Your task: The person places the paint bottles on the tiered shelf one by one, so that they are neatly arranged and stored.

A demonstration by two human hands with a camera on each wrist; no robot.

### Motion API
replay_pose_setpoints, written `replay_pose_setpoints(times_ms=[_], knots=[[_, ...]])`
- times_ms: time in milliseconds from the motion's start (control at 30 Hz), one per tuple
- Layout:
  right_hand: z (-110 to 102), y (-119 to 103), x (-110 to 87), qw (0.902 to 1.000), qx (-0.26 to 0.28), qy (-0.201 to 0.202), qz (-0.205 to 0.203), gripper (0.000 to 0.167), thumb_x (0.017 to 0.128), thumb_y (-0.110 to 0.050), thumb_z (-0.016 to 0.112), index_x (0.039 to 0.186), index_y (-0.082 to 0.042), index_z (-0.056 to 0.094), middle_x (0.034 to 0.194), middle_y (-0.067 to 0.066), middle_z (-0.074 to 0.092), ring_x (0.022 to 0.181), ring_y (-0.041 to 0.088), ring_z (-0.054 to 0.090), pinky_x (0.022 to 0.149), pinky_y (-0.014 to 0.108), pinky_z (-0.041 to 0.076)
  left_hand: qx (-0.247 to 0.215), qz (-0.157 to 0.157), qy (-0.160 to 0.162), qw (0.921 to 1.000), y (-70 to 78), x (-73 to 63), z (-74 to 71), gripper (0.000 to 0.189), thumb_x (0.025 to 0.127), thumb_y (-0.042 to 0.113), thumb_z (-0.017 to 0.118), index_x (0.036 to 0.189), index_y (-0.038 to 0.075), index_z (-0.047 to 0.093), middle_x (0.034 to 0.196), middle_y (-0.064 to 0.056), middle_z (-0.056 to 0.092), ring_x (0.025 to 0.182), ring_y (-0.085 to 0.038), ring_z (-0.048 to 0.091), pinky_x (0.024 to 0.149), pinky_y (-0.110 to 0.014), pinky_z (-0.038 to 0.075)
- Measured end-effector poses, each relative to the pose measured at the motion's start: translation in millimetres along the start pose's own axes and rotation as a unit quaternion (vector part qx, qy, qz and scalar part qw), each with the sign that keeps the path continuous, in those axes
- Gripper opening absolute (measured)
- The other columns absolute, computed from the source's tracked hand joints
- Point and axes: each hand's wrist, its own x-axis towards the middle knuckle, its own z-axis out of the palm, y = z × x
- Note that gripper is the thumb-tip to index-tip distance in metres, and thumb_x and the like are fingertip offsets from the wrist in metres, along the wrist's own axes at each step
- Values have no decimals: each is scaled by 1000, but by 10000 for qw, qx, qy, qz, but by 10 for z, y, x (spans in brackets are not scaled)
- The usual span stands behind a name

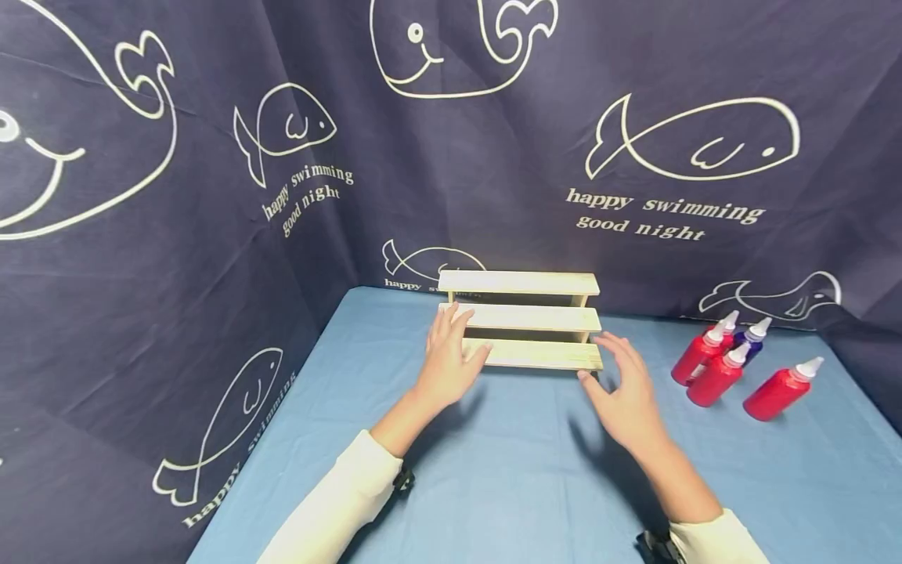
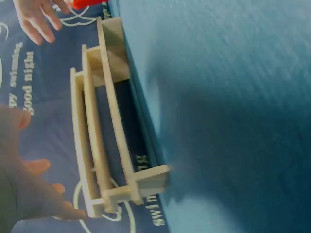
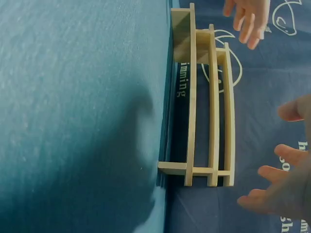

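A three-step pale wooden display rack (image 1: 521, 318) stands near the back of the table. My left hand (image 1: 451, 360) hovers at its left end, fingers spread, covering part of the middle and lowest shelves in the head view. Off the rack's right end is my right hand (image 1: 625, 392), thumb and fingers apart. In the left wrist view, the rack (image 2: 116, 121) appears sideways, with the left hand (image 2: 29, 189) by its end. A gap shows between the right hand (image 3: 286, 179) and the rack (image 3: 192, 107) in the right wrist view. Neither hand holds anything.
Several red squeeze bottles (image 1: 713, 381) with white nozzles stand at the right of the table, one apart from the others (image 1: 775, 394). Among them is a dark blue bottle (image 1: 751, 341). Dark blue printed cloth (image 1: 493, 172) hangs behind and left of the blue-covered table (image 1: 507, 478).
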Motion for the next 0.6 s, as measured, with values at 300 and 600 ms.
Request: replay_pose_setpoints(times_ms=[300,600], knots=[[-116,45,27,9885,364,1404,423,46,87,0,74,132,-4,68,152,14,56,145,31,45,116,29,35,-1412,-680,986,9827,-120,199,91,62,95,23,67,153,11,48,169,-17,29,159,-41,23,124,-65,30],[-262,142,6,9726,451,2157,735,71,84,-4,76,150,-12,52,169,11,26,159,22,17,129,41,25,-1992,-1491,1223,9608,-145,383,128,71,96,21,66,160,15,37,165,-13,32,155,-34,33,126,-56,31]])
